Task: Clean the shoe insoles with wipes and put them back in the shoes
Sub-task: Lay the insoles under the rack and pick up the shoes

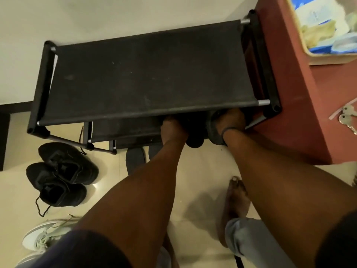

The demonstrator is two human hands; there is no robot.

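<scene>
Pale floor tiles [202, 171] run beneath a black fabric shoe rack [146, 74] standing against a light wall, with a red-brown cabinet [293, 84] beside it.

Both bare forearms stretch forward and down from the camera toward the rack's lower shelf. The left hand [172, 130] reaches under the front edge of the top tier, fingers curled on a black shoe [194, 138] whose heel juts out toward the person. The right hand [230, 120], with a dark band at the wrist, grips a dark grey shoe [212, 130] just beside the first; its fingertips are hidden under the shelf edge.

Just behind the left wrist, toward the person, two dark insoles [135, 159] lie flat on the tiles, partly covered by the forearm. Well out to the left of the left hand sits a pair of black sneakers [63, 171] with loose laces, and nearer the person a white sneaker [44, 235]. A bare foot [234, 198] rests on the floor below the right forearm. Beyond the right hand, keys [345, 117] and a basket [316, 55] sit on the cabinet.
</scene>
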